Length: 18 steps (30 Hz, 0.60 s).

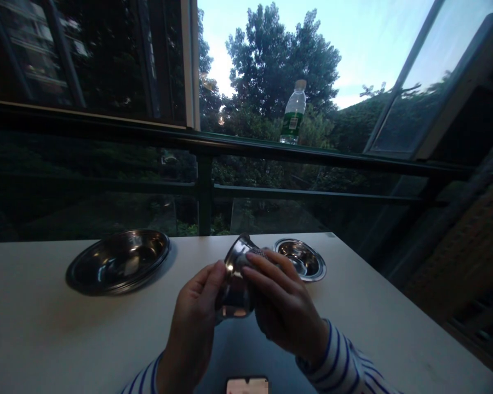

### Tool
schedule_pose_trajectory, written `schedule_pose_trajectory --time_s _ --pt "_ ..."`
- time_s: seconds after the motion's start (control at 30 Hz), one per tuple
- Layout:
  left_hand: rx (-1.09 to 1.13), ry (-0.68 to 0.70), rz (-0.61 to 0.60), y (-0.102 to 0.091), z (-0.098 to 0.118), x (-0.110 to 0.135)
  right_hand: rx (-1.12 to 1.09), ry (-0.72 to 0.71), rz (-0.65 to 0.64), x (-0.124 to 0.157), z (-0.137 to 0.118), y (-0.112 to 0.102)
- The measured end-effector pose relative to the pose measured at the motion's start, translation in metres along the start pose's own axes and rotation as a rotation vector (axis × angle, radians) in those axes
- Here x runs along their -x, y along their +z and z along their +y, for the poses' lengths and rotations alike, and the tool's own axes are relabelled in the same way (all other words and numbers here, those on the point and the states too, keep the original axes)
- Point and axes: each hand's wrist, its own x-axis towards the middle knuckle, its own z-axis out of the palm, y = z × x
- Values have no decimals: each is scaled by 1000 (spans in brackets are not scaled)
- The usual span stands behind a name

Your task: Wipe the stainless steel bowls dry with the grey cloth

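Observation:
A shiny metal vessel (236, 295) with a flared upper edge is held tilted above the table, in the lower middle of the head view. My left hand (193, 323) grips its left side, with the thumb along the metal. On the other side, the fingers of my right hand (285, 301) wrap over the vessel and cover much of it. A dotted, perforated-looking patch shows by the right fingertips; whether it belongs to the vessel I cannot tell. Behind my right hand sits a small metal bowl (318, 268).
Large metal bowls (102, 265), apparently stacked, rest on the white table (36, 323) at left. A phone (246, 386) lies at the bottom edge. Beyond the table runs a dark railing (238, 143), with a green-labelled plastic bottle (292, 121) standing on it.

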Motion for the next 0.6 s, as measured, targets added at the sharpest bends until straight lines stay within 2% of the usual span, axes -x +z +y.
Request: schedule_pose_trajectory --time_s 0.13,0.27,0.43,0.6 --pt "13 -5 -63 -3 -1 -3 66 -157 -24 0 -8 6" --pt "3 -1 -92 -5 -3 -5 149 -258 9 0 -8 8" --pt "-40 71 -147 -3 -6 -6 167 -228 50 2 -2 6" --pt "-30 66 -152 -6 -8 -6 193 -232 56 0 -4 5"
